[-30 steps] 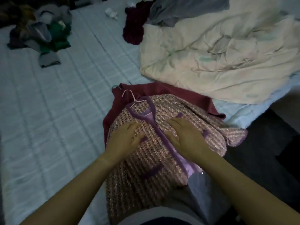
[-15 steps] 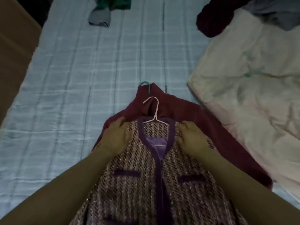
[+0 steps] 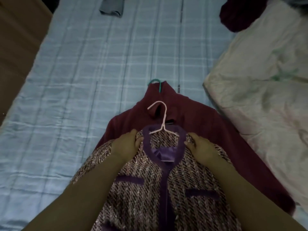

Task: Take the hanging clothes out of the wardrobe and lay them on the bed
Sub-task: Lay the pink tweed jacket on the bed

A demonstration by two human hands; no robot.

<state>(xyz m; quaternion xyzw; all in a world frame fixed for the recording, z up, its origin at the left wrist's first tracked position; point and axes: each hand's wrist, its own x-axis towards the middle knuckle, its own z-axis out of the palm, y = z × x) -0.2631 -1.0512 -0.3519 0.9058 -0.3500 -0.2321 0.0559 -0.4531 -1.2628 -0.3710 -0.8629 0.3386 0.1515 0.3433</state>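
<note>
Tweed jacket (image 3: 146,189), fingers (image 3: 131,134) gripping shoulders (on bed (image 3: 83,80))

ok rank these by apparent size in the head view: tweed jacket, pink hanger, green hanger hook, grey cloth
1. tweed jacket
2. grey cloth and pink hanger: alike, cloth farther and cropped, unranked
3. green hanger hook

The bed (image 3: 83,80), in a pale blue checked cover, carries a maroon garment (image 3: 191,117) on a green hanger (image 3: 156,82) near its near edge. A cream duvet (image 3: 266,80) lies along the right edge, what looks like grey clothing (image 3: 111,7) at the far edge, and a dark red garment (image 3: 240,14) towards the far right corner.
</note>
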